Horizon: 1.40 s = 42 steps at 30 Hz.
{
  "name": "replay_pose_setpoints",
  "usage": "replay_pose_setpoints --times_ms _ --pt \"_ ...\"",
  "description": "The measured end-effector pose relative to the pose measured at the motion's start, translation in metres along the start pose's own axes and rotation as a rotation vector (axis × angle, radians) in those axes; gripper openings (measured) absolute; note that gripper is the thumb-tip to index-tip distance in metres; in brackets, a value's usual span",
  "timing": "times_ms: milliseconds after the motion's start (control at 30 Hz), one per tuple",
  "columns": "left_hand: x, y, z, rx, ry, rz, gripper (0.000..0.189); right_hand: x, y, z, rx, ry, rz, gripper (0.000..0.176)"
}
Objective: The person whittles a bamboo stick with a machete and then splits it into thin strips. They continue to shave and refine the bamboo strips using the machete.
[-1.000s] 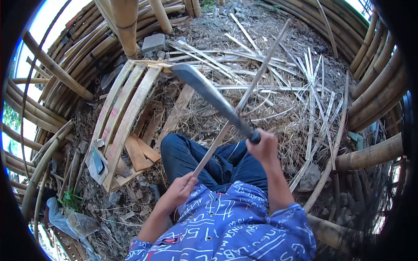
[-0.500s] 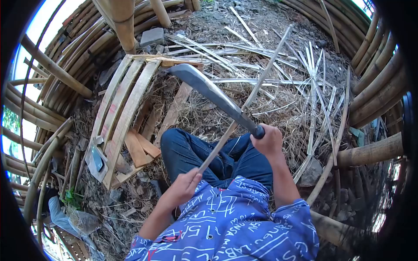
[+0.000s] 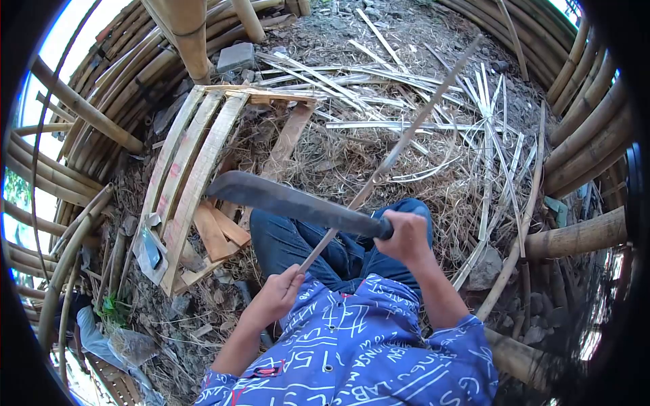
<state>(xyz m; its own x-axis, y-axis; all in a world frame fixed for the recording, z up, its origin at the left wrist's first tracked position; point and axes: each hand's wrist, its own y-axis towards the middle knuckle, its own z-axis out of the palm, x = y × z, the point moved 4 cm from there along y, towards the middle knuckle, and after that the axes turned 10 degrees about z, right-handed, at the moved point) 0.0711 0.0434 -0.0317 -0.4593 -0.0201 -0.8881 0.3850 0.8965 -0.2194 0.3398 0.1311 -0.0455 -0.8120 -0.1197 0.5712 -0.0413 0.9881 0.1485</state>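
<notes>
My right hand (image 3: 406, 237) is closed around the dark handle of a machete (image 3: 291, 204). Its broad, curved blade points left across my lap and crosses a long, thin bamboo strip (image 3: 413, 128). The lower end of that strip is gripped in my left hand (image 3: 283, 291), near my belly. From there it slants up and away to the right, past the blade. A curled shaving (image 3: 440, 166) shows close to the strip, above my right knee. I sit with legs folded in dark jeans (image 3: 311, 240).
A slatted wooden pallet (image 3: 193, 169) leans at left, with a phone (image 3: 152, 252) in clear plastic on it. Split bamboo strips (image 3: 487, 128) and shavings litter the ground ahead. Bamboo poles (image 3: 575, 237) stand and lie on both sides. A stone block (image 3: 236, 57) sits at the back.
The machete has come down along the bamboo strip toward me, its blade swinging lower and flatter. The strip's far end has tilted to the right. My left hand has shifted slightly.
</notes>
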Motion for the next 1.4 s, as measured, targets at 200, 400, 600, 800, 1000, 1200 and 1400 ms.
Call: replay_pose_setpoints --times_ms 200,400,600,800,1000,1200,1400 --pt "0.003 0.002 -0.007 -0.092 0.075 0.031 0.019 -0.033 0.01 0.011 -0.092 -0.109 0.193 0.019" --pt "-0.009 -0.004 0.0 0.021 0.042 -0.024 0.018 -0.039 0.024 -0.013 -0.041 -0.061 0.317 0.019" --pt "0.009 0.001 0.007 0.066 0.066 0.053 0.019 -0.017 0.002 -0.01 -0.073 -0.031 0.193 0.014" --pt "0.005 0.006 0.012 0.037 0.059 0.001 0.017 -0.042 0.011 -0.002 -0.134 -0.244 0.203 0.02" --pt "0.036 0.005 0.017 0.029 -0.241 0.023 0.017 -0.004 -0.008 0.0 -0.002 -0.03 0.065 0.021" --pt "0.043 -0.001 0.026 0.026 -0.482 -0.376 0.027 -0.012 -0.009 0.01 0.034 -0.038 0.181 0.02" --pt "0.078 0.001 0.057 0.048 -0.453 -0.328 0.045 -0.015 -0.016 0.014 0.057 -0.034 0.212 0.021"
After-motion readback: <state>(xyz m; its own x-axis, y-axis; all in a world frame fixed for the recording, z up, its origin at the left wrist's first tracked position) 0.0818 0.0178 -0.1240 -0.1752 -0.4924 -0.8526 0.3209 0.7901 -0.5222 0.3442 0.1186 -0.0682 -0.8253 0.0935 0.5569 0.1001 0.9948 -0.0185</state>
